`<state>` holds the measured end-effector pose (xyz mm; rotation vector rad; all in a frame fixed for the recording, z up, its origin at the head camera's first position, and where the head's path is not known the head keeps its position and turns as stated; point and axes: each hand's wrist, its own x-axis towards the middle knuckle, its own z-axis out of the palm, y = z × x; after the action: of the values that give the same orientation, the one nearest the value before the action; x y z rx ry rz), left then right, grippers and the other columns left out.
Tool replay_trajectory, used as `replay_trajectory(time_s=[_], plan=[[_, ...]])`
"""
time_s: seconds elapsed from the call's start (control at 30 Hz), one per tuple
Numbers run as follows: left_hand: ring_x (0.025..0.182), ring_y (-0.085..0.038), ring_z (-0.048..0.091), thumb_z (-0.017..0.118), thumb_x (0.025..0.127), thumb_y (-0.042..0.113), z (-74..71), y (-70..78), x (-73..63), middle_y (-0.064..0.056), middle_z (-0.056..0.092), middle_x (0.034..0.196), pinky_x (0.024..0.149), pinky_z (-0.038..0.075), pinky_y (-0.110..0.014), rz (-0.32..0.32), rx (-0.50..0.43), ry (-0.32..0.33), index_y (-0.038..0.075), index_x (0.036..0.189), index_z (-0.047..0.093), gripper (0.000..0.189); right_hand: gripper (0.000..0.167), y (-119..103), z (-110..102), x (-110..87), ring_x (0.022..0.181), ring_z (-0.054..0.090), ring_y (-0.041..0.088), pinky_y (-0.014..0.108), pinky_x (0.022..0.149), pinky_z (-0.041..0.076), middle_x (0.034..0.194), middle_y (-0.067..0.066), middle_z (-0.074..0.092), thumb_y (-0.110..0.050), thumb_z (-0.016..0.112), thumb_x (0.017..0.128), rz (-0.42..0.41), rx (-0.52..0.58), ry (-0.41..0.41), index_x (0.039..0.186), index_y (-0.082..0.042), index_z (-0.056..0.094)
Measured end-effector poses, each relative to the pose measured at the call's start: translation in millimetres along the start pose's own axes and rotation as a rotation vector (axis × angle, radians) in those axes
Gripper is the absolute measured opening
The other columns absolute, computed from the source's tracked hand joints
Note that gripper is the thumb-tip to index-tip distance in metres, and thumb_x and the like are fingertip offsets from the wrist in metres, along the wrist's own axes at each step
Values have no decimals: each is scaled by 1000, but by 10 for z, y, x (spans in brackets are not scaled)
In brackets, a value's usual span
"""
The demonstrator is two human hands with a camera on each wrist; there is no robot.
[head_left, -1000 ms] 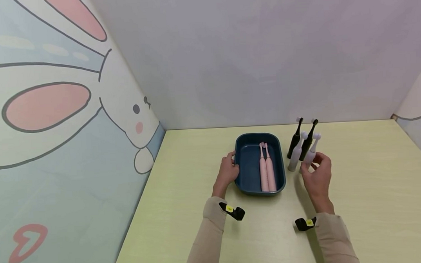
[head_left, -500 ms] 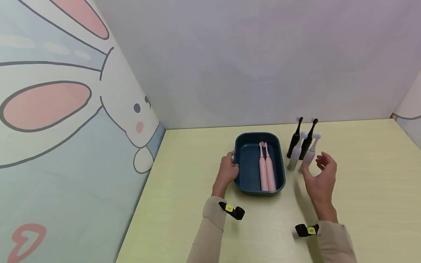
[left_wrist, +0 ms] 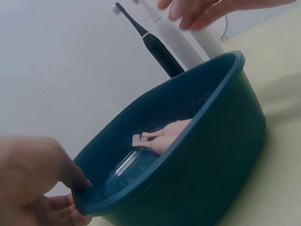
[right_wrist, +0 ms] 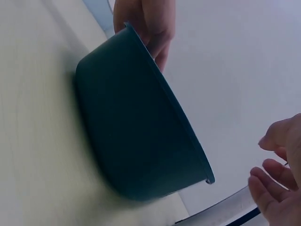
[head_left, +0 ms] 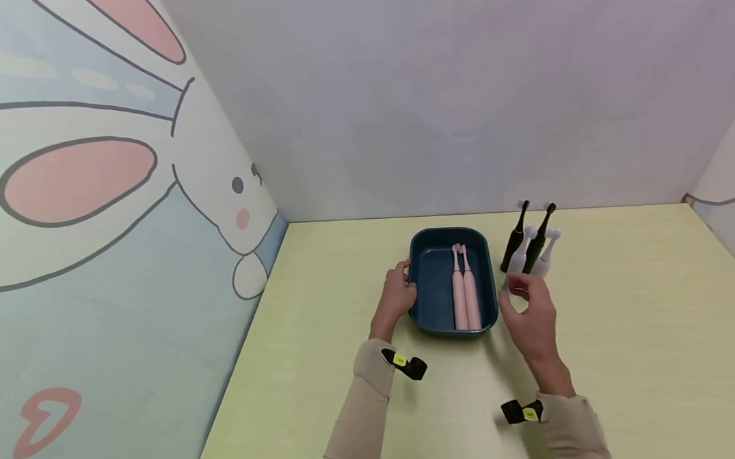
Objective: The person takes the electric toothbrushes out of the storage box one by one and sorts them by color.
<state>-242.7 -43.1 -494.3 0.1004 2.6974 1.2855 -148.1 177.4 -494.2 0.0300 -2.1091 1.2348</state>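
Pale-yellow tabletop [head_left: 654,313]: near its far edge, slim white toothbrushes [head_left: 542,266] could topple if the loosely spread right hand [head_left: 532,321] bumps them; left hand [head_left: 397,294] pinches blue plastic basin [head_left: 434,291].

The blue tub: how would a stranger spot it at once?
On the yellow table, the left hand grips a dark blue tub. It stands left of four upright toothbrushes; unlike them, it is an open container, with two pink toothbrushes lying inside.
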Motion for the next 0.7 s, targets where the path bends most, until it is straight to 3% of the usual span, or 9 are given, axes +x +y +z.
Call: replay_trajectory(time_s=[0.07, 0.17, 0.3, 0.4, 0.5, 0.7], plan=[[84, -19, 46, 50, 92, 3, -2, 3, 0, -11, 49, 104, 77, 42, -33, -1, 0, -2, 10, 144, 42, 52, 33, -31, 64, 4, 91, 58, 19, 11, 84, 44, 101, 19, 59, 7, 66, 80, 23, -18, -104, 112, 7, 58], [85, -19, 47, 50, 92, 3, -5, 11, -4, -12, 49, 105, 78, 43, -33, -5, -2, -3, 10, 144, 42, 52, 37, -83, 156, 21, 92, 62, 30, 28, 83, 52, 108, 21, 58, 4, 66, 83, 70, -46, -268, 119, 6, 55], [86, -20, 47, 50, 92, 3, -3, 9, 6, -12, 49, 105, 78, 43, -34, -10, -3, 0, 10, 144, 41, 53, 45, -142, 279, 87, 102, 60, 38, 49, 87, 50, 121, 26, 51, -1, 62, 87, 172, -36, -464, 129, 8, 47], [86, -19, 47, 50, 92, 3, 8, 3, 17, -12, 49, 105, 78, 43, -34, -14, -1, 0, 11, 144, 42, 53, 51, -167, 363, 150, 107, 58, 39, 49, 89, 50, 126, 27, 47, -4, 60, 89, 263, -70, -580, 135, 9, 41], [85, -19, 47, 50, 92, 3, 16, 1, 25, -11, 49, 104, 77, 42, -32, -13, 0, 0, 11, 144, 42, 53, 55, -179, 425, 206, 104, 59, 37, 47, 86, 51, 126, 28, 47, -9, 59, 90, 312, -174, -666, 137, 8, 38], [84, -18, 46, 50, 92, 3, 32, -4, 37, -11, 49, 103, 76, 42, -32, -10, 7, 5, 10, 143, 42, 52, 58, -131, 518, 256, 81, 57, 25, 38, 69, 48, 103, 21, 57, -14, 57, 91, 325, -295, -770, 140, 9, 34]])
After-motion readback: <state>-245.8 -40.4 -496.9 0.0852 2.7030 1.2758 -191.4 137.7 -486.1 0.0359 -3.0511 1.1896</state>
